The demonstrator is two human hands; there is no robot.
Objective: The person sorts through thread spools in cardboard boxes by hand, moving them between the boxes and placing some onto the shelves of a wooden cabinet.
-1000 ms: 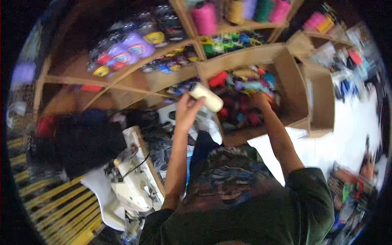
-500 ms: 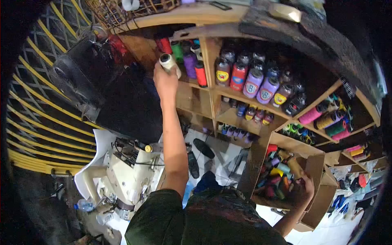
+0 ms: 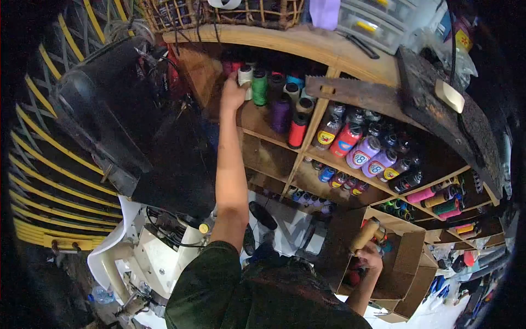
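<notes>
My left hand [image 3: 234,94] is reached out to the top left shelf compartment, its fingers around a white thread spool [image 3: 246,80]. Right beside that spool stands a green thread spool [image 3: 259,90]. A purple spool [image 3: 281,114] and a red spool [image 3: 297,130] stand further right on the same board. My right hand [image 3: 370,257] grips a tan thread spool [image 3: 362,236], tilted, over the open cardboard box [image 3: 404,263]. Other spools lie in the box, partly hidden by the hand and the tan spool.
Bottles with labels [image 3: 364,151] fill the neighbouring compartment. A handsaw [image 3: 356,94] lies across the upper shelf front. Above is a wicker basket [image 3: 257,15]. A white sewing machine [image 3: 164,255] stands at lower left, and a yellow folding gate [image 3: 60,203] lies behind it.
My left hand has carried the white spool deeper into the shelf, next to the green one. My right hand has raised the tan spool from the box's contents. The view has shifted.
</notes>
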